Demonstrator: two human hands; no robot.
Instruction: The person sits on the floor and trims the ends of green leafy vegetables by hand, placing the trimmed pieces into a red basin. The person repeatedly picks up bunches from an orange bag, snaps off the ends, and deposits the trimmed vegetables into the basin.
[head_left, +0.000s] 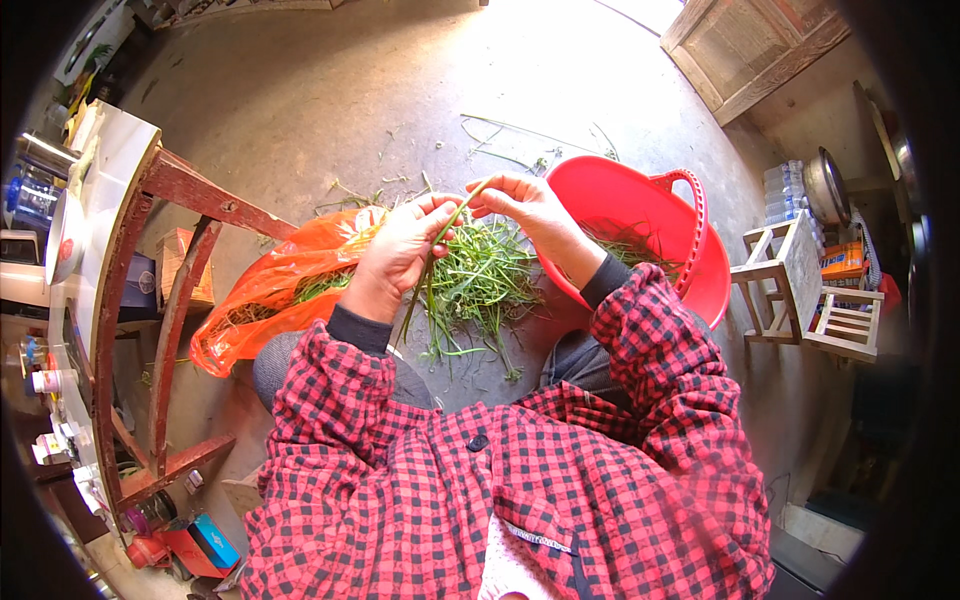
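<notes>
My left hand (401, 247) grips a few long green plant stems (417, 296), whose lower ends hang below it. My right hand (529, 214) pinches their upper end between thumb and fingertips. On the floor under both hands lies a loose pile of green stems (480, 281). Left of that pile, an orange plastic bag (300, 259) lies on its side with more greens showing through its opening. A red plastic basket (600, 187) with a perforated handle stands by my right forearm, and some greens (626, 240) lie inside it.
A red-painted wooden table frame (176, 300) rises on my left. To the right stand a small wooden stool (784, 277) and a slatted stool (847, 322), near plastic bottles (784, 191). Stem scraps (517, 142) litter the concrete floor (322, 112). A wooden door (750, 56) is at upper right.
</notes>
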